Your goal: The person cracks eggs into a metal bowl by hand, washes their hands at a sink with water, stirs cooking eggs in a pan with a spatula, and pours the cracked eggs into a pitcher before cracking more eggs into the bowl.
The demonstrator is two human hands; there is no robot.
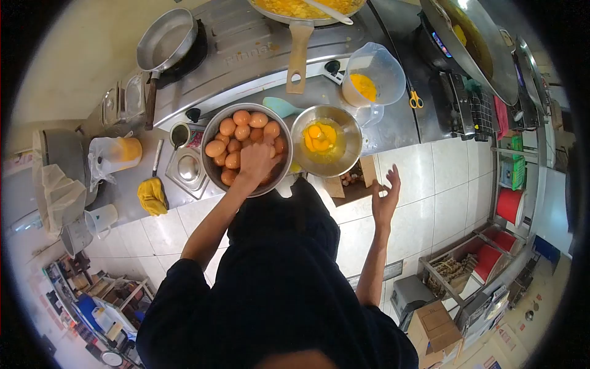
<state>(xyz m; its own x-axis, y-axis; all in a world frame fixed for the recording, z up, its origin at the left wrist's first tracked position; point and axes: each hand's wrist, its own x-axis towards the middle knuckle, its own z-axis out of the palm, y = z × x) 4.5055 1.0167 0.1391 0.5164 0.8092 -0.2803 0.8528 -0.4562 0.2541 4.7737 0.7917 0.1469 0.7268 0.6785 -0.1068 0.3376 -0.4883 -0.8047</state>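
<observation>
A metal bowl point(208, 161) full of brown eggs point(232, 145) stands at the counter's front edge. My left hand point(258, 161) reaches into it, fingers curled down around an egg; the fingertips are partly hidden. Directly to the right, a second metal bowl point(350, 147) holds several cracked eggs, with yellow yolks point(319, 136) in clear white. My right hand point(386, 195) is in the air over the floor, right of and below this bowl. Its fingers are apart and nothing is in them.
Behind the bowls are a clear jug point(386, 71) with yellow egg, a teal spatula point(279, 106) and a pan point(296, 46) of egg. A wok point(473, 43) and yellow scissors point(416, 99) lie right. Leftward are a saucepan point(167, 40), a yellow cloth point(152, 197) and a floor-level box point(353, 192).
</observation>
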